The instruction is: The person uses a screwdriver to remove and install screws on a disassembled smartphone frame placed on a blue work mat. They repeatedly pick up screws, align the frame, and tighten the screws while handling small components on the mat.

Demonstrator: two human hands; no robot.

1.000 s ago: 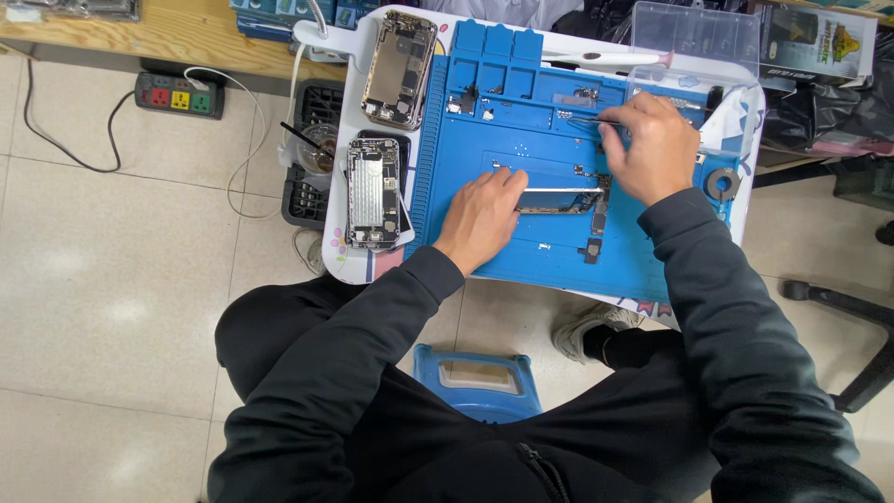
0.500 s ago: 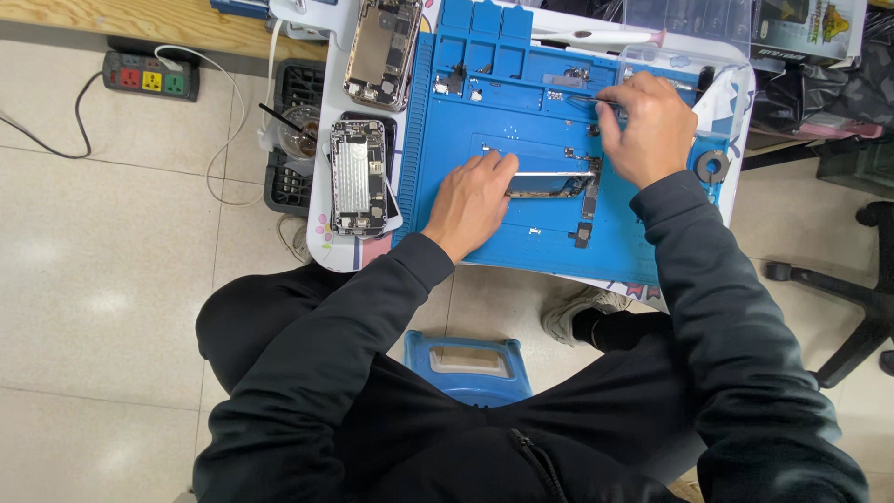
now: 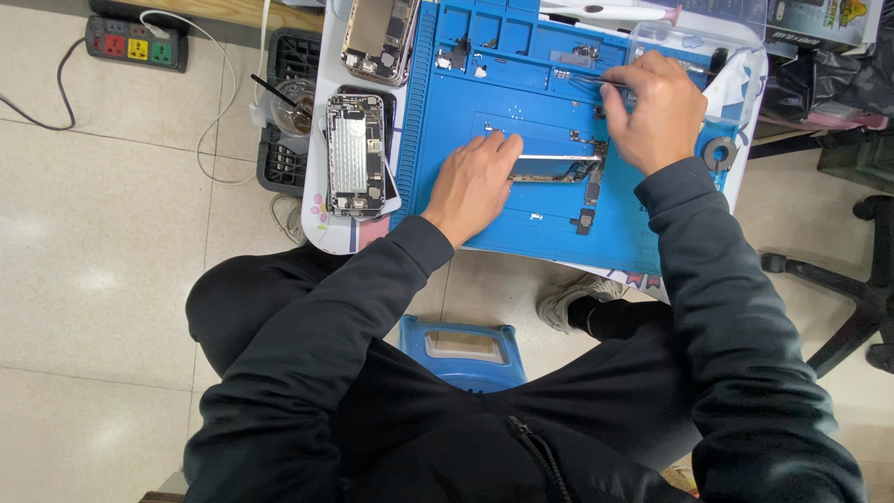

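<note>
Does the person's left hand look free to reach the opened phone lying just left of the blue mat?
Probably yes. The left hand rests on a long metal part on the blue mat, and the opened phone lies close beside it with nothing between them.

Head camera looks steeply down, fairly near.

This was a phone-repair workshop: a blue repair mat covered the worktop at the top of the frame, two opened phones lay at its left edge, and a power strip sat on the tiled floor, upper left.
</note>
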